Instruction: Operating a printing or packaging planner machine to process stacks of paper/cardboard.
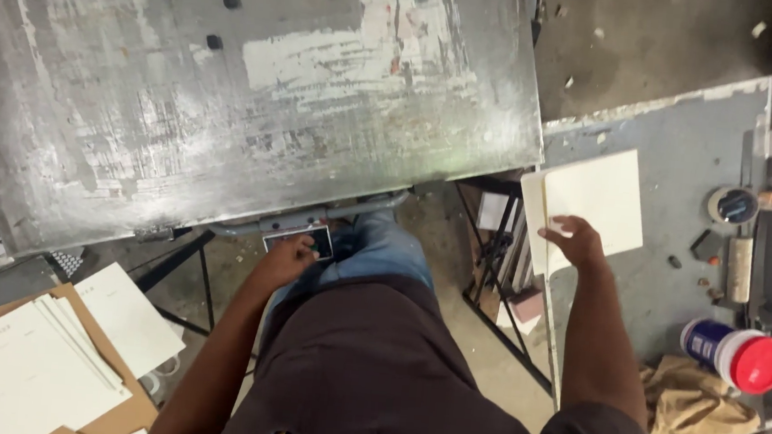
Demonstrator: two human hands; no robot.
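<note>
Head view: hands on a press handle and a cream sheet

Head camera looks down. Left hand (289, 257) is closed around the small handle plate (297, 235) under the front edge of the scuffed metal platen (230, 95). Right hand (572, 239), fingers spread, rests flat on the cream sheets (594, 201) lying on the grey side table (685, 149), near a red-capped jar (733, 355).

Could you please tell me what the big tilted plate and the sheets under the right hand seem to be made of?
The big plate looks like bare metal: grey, dully shiny, scratched and smeared with white residue. The sheets that the right hand touches look like matte cream paper or thin card: flat and crisp-edged, though which one is hard to tell.
</note>
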